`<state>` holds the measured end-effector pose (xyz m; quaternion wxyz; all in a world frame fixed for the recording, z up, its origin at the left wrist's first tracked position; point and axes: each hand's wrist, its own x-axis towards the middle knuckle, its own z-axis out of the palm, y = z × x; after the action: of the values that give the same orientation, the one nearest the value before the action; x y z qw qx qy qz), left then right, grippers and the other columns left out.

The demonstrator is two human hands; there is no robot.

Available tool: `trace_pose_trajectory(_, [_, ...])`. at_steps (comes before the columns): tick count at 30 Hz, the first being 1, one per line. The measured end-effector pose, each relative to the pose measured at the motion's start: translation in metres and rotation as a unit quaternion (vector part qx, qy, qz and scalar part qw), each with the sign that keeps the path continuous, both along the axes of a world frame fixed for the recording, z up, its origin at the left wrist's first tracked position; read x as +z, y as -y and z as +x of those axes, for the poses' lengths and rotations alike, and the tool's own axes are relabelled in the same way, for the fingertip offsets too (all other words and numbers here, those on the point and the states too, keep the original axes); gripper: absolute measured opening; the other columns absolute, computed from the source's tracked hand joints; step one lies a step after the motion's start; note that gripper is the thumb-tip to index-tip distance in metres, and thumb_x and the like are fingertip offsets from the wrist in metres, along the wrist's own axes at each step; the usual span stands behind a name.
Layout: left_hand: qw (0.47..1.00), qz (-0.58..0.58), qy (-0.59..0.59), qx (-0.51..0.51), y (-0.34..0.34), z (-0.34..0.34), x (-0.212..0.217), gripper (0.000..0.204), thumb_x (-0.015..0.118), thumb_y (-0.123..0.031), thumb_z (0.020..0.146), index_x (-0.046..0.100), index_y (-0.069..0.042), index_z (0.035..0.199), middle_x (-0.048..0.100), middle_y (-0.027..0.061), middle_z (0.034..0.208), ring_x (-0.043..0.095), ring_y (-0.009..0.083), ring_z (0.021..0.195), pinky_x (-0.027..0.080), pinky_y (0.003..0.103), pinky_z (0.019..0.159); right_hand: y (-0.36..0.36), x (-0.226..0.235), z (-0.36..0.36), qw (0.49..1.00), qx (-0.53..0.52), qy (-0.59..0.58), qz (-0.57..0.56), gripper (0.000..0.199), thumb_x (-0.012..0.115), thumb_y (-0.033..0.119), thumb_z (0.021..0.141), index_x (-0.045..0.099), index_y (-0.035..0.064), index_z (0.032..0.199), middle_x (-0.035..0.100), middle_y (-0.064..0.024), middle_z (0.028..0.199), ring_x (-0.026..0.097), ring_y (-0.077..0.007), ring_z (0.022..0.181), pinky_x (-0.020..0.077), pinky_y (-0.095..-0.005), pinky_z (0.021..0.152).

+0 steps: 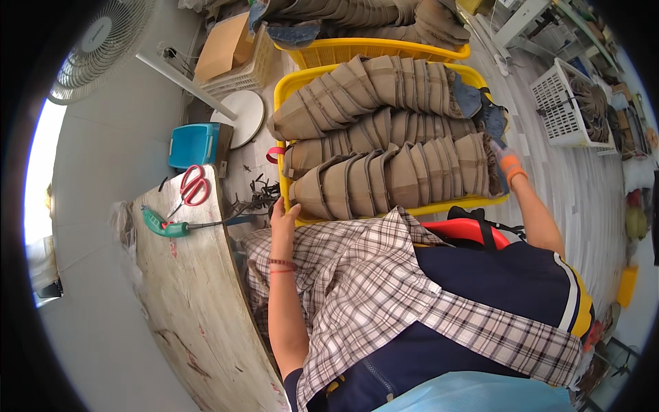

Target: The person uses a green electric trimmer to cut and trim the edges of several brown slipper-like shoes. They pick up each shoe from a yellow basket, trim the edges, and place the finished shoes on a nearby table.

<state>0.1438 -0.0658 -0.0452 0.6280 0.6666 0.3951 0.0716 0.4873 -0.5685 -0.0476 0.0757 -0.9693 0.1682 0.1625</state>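
Observation:
Two hands bracket a yellow plastic crate in front of me. My left hand is closed on its near left corner, thumb over the rim. My right hand, in a grey glove with an orange cuff, is at the right rim, closed there beside the stack ends; its fingertips are partly hidden. Long rows of nested brown fabric pieces fill the crate, lying on their sides. Dark blue pieces show at the right ends of the rows.
Another yellow crate with similar pieces stands behind. On the worn board at left lie red-handled scissors and a green-handled tool. A fan stand base, a blue bin and a white basket stand on the floor. Something red is near my lap.

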Motion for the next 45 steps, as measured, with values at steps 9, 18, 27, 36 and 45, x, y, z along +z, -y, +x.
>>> trace_pose_trajectory(9, [0.943, 0.272, -0.172, 0.08, -0.014, 0.016, -0.072, 0.047, 0.066, -0.021, 0.073, 0.058, 0.005, 0.112, 0.059, 0.0196, 0.115, 0.058, 0.0269, 0.102, 0.045, 0.032, 0.087, -0.077, 0.016, -0.044, 0.796, -0.159, -0.255, 0.526, 0.048, 0.042, 0.008, 0.091, 0.035, -0.01, 0.135, 0.031, -0.0179, 0.146, 0.035, -0.0249, 0.133, 0.0339, -0.0336, 0.107])
trace_pose_trajectory(18, [0.992, -0.111, -0.028, 0.048, 0.008, 0.015, -0.042, 0.039, 0.071, -0.026, 0.077, 0.062, 0.003, 0.101, 0.062, 0.0044, 0.086, 0.054, 0.0136, 0.079, 0.042, 0.027, 0.071, -0.061, 0.003, -0.08, 0.791, -0.19, -0.226, 0.536, 0.037, 0.036, 0.017, 0.095, 0.051, 0.0011, 0.125, 0.06, -0.013, 0.116, 0.059, -0.0265, 0.104, 0.0477, -0.0368, 0.092])
trace_pose_trajectory(27, [0.967, 0.155, -0.021, -0.201, 0.052, 0.029, 0.019, 0.062, 0.073, -0.051, 0.069, 0.063, 0.011, 0.072, 0.06, 0.0255, 0.067, 0.062, 0.0374, 0.065, 0.049, 0.04, 0.062, -0.017, -0.038, -0.077, 0.739, -0.19, -0.208, 0.612, 0.051, 0.066, 0.02, 0.079, 0.05, 0.0015, 0.124, 0.06, -0.0159, 0.115, 0.059, -0.0331, 0.103, 0.0462, -0.0449, 0.094])
trace_pose_trajectory(36, [0.931, -0.344, 0.037, -0.116, 0.058, 0.023, 0.024, 0.052, 0.074, -0.025, 0.077, 0.058, -0.002, 0.121, 0.057, 0.0104, 0.123, 0.053, 0.0209, 0.11, 0.042, 0.031, 0.093, -0.032, -0.012, -0.096, 0.71, -0.229, -0.279, 0.605, 0.053, 0.062, 0.026, 0.083, 0.048, 0.0032, 0.128, 0.056, -0.0174, 0.123, 0.056, -0.0353, 0.109, 0.0428, -0.0478, 0.097])
trace_pose_trajectory(45, [0.929, -0.303, 0.172, -0.125, 0.058, 0.013, 0.017, 0.048, 0.071, -0.007, 0.074, 0.058, -0.001, 0.119, 0.063, 0.0054, 0.112, 0.055, 0.0174, 0.105, 0.04, 0.029, 0.096, -0.048, 0.056, -0.108, 0.676, -0.094, -0.266, 0.681, 0.044, 0.053, 0.019, 0.086, 0.046, 0.0012, 0.126, 0.056, -0.0178, 0.119, 0.057, -0.036, 0.104, 0.0465, -0.048, 0.091])
